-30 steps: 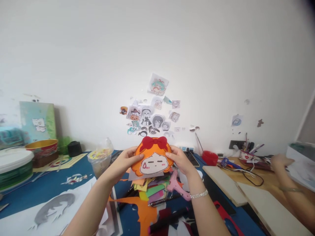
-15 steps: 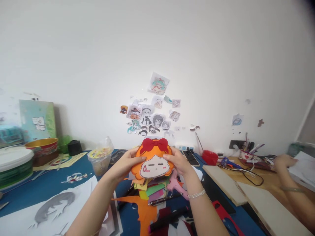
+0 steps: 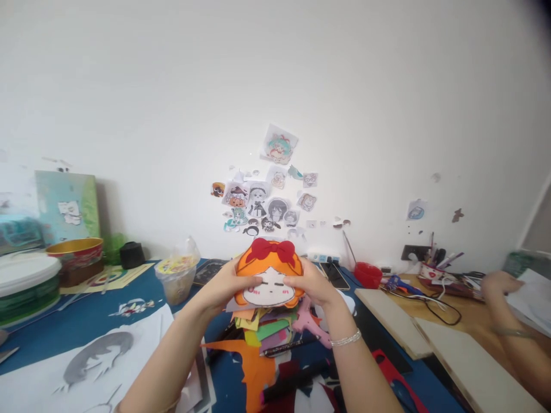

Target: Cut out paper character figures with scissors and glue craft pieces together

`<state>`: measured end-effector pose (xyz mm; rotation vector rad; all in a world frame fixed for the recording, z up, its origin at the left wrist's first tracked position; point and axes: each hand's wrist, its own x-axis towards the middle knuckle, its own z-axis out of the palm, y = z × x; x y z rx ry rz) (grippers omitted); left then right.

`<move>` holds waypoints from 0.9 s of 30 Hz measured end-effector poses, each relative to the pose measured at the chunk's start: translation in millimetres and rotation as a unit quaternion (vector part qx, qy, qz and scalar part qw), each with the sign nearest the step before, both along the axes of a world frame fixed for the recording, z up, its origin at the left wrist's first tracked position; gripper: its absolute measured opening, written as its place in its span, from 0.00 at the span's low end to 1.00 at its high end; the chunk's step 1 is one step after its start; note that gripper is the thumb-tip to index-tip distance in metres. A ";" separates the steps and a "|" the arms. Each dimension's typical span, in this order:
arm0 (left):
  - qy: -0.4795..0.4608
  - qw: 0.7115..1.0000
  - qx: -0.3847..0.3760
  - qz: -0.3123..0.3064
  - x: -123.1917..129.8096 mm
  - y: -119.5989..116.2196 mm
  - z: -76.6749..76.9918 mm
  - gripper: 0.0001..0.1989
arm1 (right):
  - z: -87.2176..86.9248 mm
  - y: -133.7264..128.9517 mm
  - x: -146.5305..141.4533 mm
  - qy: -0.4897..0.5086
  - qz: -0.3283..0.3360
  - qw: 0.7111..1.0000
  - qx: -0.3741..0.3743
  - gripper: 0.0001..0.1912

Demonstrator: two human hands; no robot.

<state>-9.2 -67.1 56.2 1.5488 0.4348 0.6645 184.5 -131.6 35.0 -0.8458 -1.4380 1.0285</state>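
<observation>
The change I noticed was in the thumbs. A second earlier they had rested near the orange edges of the flat orange-haired character head, seemingly cut from felt or card; now both had slid inward onto its white face, reaching the outer ends of the drawn eyes, the left one covering the top of the pink drop. The left hand and the right hand each gripped a side, thumbs in front and fingers hidden behind. To my eye, it had become a firmer, pressing hold, perhaps to smooth or settle the layers.

The head itself had scarcely shifted: its bright red fabric-looking bow was on top, and it stood up facing the wearer, just above a pile of multicoloured paper scraps. The pink pistol-shaped tool lay just beside the pile, untouched. Off to the right, a co-worker's hand was well apart from all this.
</observation>
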 end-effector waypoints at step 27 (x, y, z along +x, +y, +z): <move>-0.268 0.962 0.058 -0.014 14.1 16.8 -43.1 0.42 | -22.0 30.6 -55.7 0.272 0.041 0.951 -0.139 0.13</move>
